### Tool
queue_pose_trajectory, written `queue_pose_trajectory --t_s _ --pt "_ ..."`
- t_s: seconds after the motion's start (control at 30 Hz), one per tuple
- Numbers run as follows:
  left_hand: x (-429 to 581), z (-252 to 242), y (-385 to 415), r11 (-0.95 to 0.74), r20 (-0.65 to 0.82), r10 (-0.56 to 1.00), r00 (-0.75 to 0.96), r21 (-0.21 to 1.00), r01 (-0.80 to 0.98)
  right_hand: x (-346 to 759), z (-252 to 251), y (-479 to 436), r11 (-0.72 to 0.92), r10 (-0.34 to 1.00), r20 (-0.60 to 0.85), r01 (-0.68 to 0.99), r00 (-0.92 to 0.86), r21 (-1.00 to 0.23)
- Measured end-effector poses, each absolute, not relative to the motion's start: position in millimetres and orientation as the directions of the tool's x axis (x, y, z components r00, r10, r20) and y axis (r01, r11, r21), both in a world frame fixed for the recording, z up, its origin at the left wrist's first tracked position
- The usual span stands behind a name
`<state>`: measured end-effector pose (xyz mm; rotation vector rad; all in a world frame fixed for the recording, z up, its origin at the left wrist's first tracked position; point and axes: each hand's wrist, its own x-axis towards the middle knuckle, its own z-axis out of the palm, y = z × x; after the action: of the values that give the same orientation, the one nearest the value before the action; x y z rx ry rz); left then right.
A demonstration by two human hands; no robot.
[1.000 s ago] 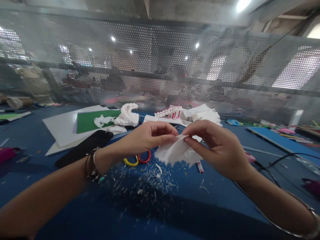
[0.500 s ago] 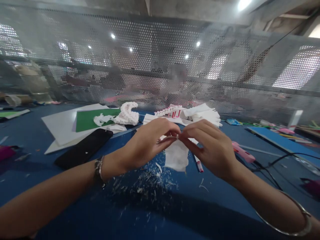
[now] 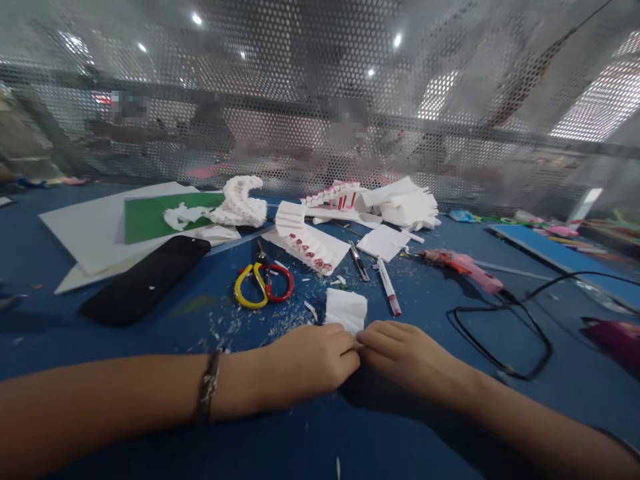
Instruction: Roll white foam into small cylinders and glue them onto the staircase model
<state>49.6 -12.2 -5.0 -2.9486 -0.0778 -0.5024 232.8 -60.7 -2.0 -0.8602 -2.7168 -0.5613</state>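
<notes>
Low over the blue table, my left hand [image 3: 320,360] and my right hand [image 3: 405,353] meet fingertip to fingertip. The fingers of both are closed on the near edge of a small piece of white paper [image 3: 346,308], which extends away from them; that edge is hidden under the fingertips. Just beyond lie red and yellow scissors [image 3: 265,283], a white marker [image 3: 389,287] and a craft knife [image 3: 359,261]. Behind these is a white paper strip with red rolled pieces [image 3: 310,252].
A pink glue gun [image 3: 470,268] with a looping black cord lies to the right. On the left are a black phone [image 3: 145,280] and a green sheet [image 3: 145,220]. White paper models [image 3: 245,203] stand before a perforated metal screen [image 3: 280,120]. Paper scraps litter the table.
Both hands have come down and nearer to me with the white paper, from raised to low over the table. The view has tilted down, uncovering the scissors and craft knife.
</notes>
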Motion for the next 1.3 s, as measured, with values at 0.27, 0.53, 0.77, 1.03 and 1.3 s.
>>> queue_pose_trajectory --t_s 0.27,0.53,0.77,1.03,1.3 --pt "47 -3 -10 -0.955 0.215 0.232 0.949 0.238 0.179 222 -13 -71 0.587 0.801 0.343 0.759 -0.492 -0.282" --pt "40 3 -9 -0.911 0.148 0.351 0.925 0.284 0.3 218 -17 -73 0.57 0.812 0.377 0.745 -0.445 -0.347" --pt "40 2 -8 -0.86 0.153 0.427 0.891 0.375 0.347 217 -16 -74 0.567 0.815 0.378 0.735 -0.438 -0.371" --pt "40 1 -7 -0.801 0.124 0.463 0.878 0.484 0.353 215 -15 -70 0.53 0.841 0.366 0.743 -0.399 -0.409" --pt "41 1 -7 -0.821 0.117 0.466 0.877 0.428 0.379 209 -16 -68 0.465 0.875 0.365 0.765 -0.319 -0.445"
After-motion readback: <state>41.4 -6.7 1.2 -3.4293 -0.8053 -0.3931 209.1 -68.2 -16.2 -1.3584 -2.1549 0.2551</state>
